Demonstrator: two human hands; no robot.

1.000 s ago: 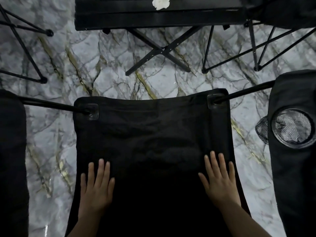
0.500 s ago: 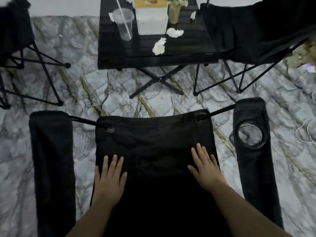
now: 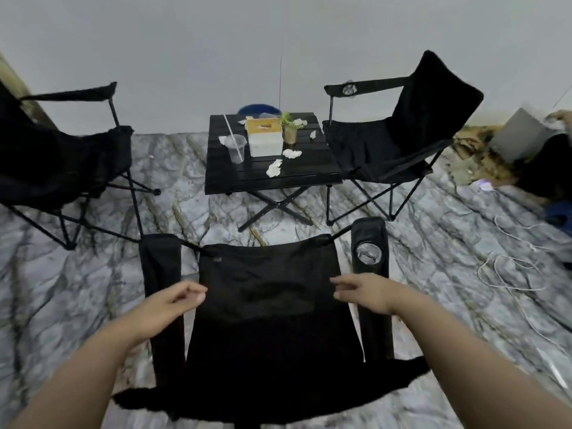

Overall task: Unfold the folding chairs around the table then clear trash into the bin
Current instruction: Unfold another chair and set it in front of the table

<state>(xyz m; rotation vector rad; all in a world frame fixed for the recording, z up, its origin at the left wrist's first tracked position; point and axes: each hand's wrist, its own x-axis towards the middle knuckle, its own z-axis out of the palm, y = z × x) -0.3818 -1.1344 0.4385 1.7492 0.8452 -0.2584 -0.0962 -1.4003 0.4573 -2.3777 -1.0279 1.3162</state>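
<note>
All three folding chairs (image 3: 266,305) look unfolded, my left hand (image 3: 173,300) and right hand (image 3: 362,291) loose and empty, crumpled tissues (image 3: 274,167) still on the surface (image 3: 303,173).

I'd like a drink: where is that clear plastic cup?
In the head view, the clear plastic cup stands on the black folding table, at its left side, just left of the tissue box.

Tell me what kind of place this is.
Probably an indoor room staged as a camping lounge: black fabric folding chairs around a small black slatted folding table, on a grey marble-patterned floor against a plain wall.
</note>
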